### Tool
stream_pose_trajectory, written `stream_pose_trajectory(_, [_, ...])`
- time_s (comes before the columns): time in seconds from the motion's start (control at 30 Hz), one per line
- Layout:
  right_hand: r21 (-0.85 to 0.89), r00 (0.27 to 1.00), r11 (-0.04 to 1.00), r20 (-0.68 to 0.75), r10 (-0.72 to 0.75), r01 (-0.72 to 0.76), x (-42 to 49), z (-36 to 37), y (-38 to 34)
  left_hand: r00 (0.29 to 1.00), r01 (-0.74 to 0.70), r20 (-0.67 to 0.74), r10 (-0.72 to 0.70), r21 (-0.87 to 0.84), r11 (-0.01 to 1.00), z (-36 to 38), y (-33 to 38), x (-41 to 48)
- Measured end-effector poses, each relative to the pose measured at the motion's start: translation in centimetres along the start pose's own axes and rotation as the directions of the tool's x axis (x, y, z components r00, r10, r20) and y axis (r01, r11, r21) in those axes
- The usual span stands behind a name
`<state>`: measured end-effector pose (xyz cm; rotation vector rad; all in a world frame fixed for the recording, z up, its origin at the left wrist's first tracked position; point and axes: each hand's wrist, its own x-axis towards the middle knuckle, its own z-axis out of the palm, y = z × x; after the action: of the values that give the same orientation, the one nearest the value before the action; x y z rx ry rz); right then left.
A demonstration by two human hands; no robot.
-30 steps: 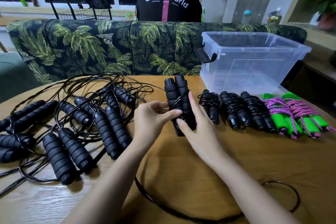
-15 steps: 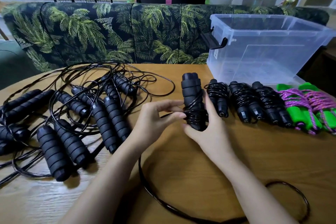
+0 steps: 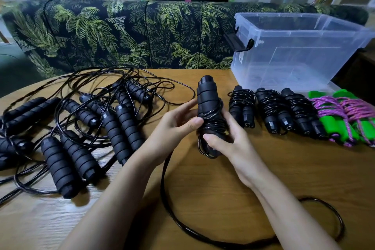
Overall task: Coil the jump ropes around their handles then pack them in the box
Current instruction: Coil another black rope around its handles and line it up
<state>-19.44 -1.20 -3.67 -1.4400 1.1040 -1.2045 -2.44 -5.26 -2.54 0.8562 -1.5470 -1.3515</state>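
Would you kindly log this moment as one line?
step: coiling | left hand: pinches coils on handles | right hand: grips handles | loose cord: trails on table | done: five bundles by box

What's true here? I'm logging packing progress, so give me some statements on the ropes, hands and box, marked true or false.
1. The left hand and right hand hold one pair of handles. True.
2. The box holds coiled ropes. False: no ropes show inside it.
3. Three coiled black ropes lie beside two green ropes. True.
4. The held rope is fully wound. False: a long loop lies loose on the table.
5. The tangled ropes lie right of the hands. False: they lie left.
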Motion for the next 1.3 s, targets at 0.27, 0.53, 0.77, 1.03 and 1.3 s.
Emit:
stream_pose_trajectory(0.27, [-0.395, 0.952, 0.905, -0.183, -0.243, 0.155, 0.1, 0.8, 0.3, 0.967, -0.112, -0.214, 0.139, 0.135, 0.984, 1.6, -0.2, 0.0])
stream_pose_trajectory(0.53, [-0.296, 0.954, 0.931, -0.142, -0.265, 0.214, 0.4, 0.4, 0.4, 0.967, -0.118, -0.175, 0.185, 0.334, 0.935, 0.7, -0.1, -0.2])
stream_pose_trajectory(0.77, [-0.228, 0.975, 0.955, -0.071, -0.210, 0.189, 0.0, 0.5, 0.0, 0.928, -0.136, -0.280, 0.245, 0.356, 0.925, 0.6, 0.6, -0.6])
stream_pose_trajectory(1.03, [-0.124, 0.978, 0.976, -0.085, -0.188, 0.177, -0.2, 0.3, -0.4, 0.964, -0.107, -0.207, 0.169, 0.280, 0.954, 0.2, 1.0, -0.6])
stream_pose_trajectory(1.3, [-0.004, 0.986, 0.988, -0.066, -0.155, 0.156, -0.4, 0.2, -0.7, 0.934, -0.103, -0.325, 0.151, 0.161, 0.982, 0.3, 0.8, -0.7])
